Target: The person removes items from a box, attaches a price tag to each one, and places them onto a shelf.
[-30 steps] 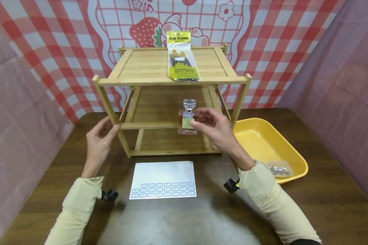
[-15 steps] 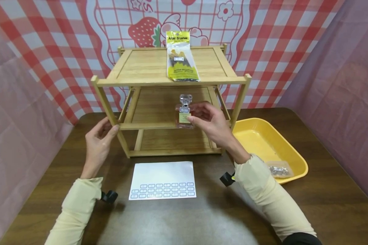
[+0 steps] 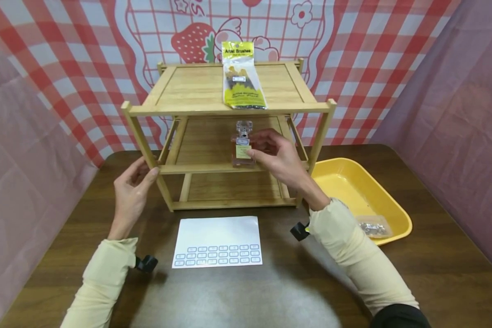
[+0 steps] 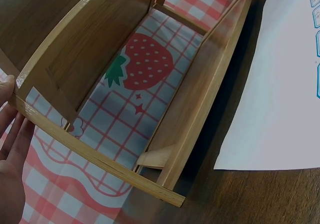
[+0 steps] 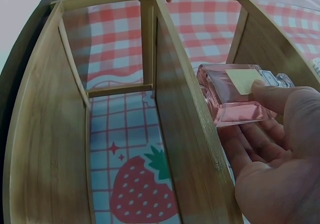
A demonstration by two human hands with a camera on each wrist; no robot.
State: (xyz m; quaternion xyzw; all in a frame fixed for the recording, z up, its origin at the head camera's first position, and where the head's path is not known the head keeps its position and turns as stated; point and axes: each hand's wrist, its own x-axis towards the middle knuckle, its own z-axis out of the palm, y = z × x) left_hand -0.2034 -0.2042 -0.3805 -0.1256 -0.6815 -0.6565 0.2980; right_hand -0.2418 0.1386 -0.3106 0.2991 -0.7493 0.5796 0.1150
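My right hand [image 3: 280,157] pinches a perfume bottle [image 5: 232,91] between thumb and fingers. The bottle [image 3: 243,155] is clear glass with pink liquid, a pale yellow label and a faceted clear stopper; it stands upright at the front edge of the middle shelf of a wooden rack [image 3: 229,109]. In the right wrist view its base is right at the shelf's front rail. My left hand [image 3: 133,189] grips the rack's front left post at middle-shelf height, thumb in front; the left wrist view shows these fingers [image 4: 20,139] at the wood.
A pack of artist brushes [image 3: 244,86] lies on the top shelf. On the table in front of the rack is a white sheet of stickers [image 3: 219,232]. To the right, a yellow tray [image 3: 344,182] holds a small clear packet [image 3: 374,226] of silvery pieces.
My right hand has carried the perfume bottle forward, slightly up and to the left, to the middle shelf's front edge. The left hand has stayed on the post.
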